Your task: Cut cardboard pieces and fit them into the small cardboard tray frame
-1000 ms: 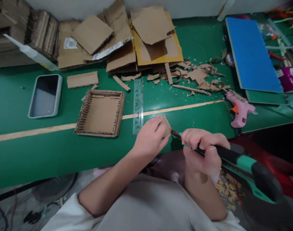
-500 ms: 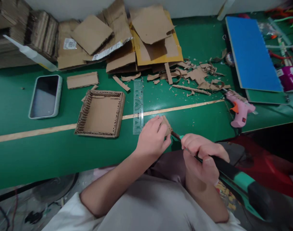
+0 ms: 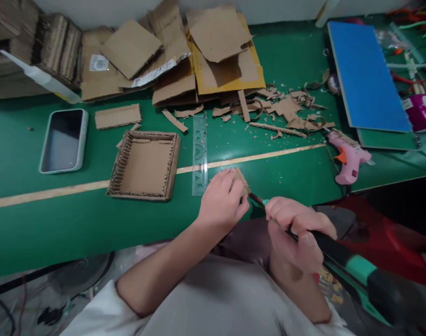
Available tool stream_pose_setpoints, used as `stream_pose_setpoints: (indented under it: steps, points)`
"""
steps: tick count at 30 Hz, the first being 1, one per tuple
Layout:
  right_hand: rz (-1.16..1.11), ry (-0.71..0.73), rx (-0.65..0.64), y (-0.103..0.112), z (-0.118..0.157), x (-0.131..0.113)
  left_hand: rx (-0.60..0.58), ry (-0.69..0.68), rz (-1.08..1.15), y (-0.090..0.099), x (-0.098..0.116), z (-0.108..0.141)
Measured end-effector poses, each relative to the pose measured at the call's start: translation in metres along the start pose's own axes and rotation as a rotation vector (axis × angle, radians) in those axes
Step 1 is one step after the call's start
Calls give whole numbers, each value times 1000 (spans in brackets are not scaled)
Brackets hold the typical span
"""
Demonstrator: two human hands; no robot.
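My left hand [image 3: 221,196] is closed on a small piece of cardboard [image 3: 242,178], pressing it against the green table top near its front edge. My palm and fingers cover most of that piece. Wrapped round the black and teal handle of a utility knife [image 3: 324,245] is my right hand [image 3: 300,228]. The knife's narrow dark blade end reaches the cardboard's right edge beside my left fingertips. A clear plastic ruler [image 3: 199,154] lies just left of my left hand. Further left sits a shallow square cardboard tray [image 3: 148,165] with layered walls.
A phone [image 3: 64,140] and a cardboard strip [image 3: 118,116] lie at the left. Cardboard sheets [image 3: 132,49] and a glue bottle [image 3: 46,81] stand along the back. Cardboard scraps [image 3: 286,109], a pink glue gun [image 3: 349,156] and a blue board [image 3: 370,77] are to the right.
My right hand and the knife have shifted slightly to the right, away from my left hand. My left hand keeps its hold on the cardboard piece.
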State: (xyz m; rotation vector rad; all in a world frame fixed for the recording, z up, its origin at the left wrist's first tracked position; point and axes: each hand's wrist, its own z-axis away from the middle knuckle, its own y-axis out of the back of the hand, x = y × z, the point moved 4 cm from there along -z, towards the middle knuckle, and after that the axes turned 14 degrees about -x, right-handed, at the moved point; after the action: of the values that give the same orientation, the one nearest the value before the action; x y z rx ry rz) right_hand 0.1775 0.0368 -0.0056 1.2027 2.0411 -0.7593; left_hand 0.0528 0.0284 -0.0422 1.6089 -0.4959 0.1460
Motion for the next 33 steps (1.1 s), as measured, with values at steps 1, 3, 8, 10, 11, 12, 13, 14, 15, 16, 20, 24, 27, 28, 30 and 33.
stream_pose_setpoints:
  steps: [1,3,8,10,11,12,13,14,15,16,20,24,27,28,30,33]
  points:
    - [-11,3,9,0,-1,0,-2,0,-2,0,0,0]
    - [-29,-5,49,3,-3,0,-5,-2,-7,0,0,0]
    - [-40,10,121,10,-6,-3,7,-9,-36,-1,1,0]
    - [-47,8,103,10,-7,-2,13,0,-49,-1,2,-1]
    - [-53,5,93,9,-7,-1,16,5,-55,-2,2,-1]
    - [-60,2,85,9,-8,0,19,9,-60,-2,2,-1]
    - [-68,-1,73,8,-8,1,22,11,-65,-2,2,-1]
    - [-75,-4,58,8,-9,2,24,11,-70,-2,3,-1]
    - [-80,-8,41,7,-10,3,25,9,-73,-2,3,-1]
    - [-85,-13,22,6,-10,4,27,7,-75,-2,3,-2]
    - [-91,-18,6,3,-12,5,44,-5,-72,-1,4,-2]
    - [-93,-11,24,1,-13,5,60,-21,-71,-1,4,-2]
    - [-90,-5,35,0,-14,7,59,-30,-64,-1,3,-2]
    - [-87,-1,38,0,-14,8,58,-31,-59,-1,3,-2]
    - [-85,4,43,-1,-14,9,55,-33,-54,-1,3,-1]
    - [-91,-20,25,-3,-13,11,57,-40,-66,0,3,-1]
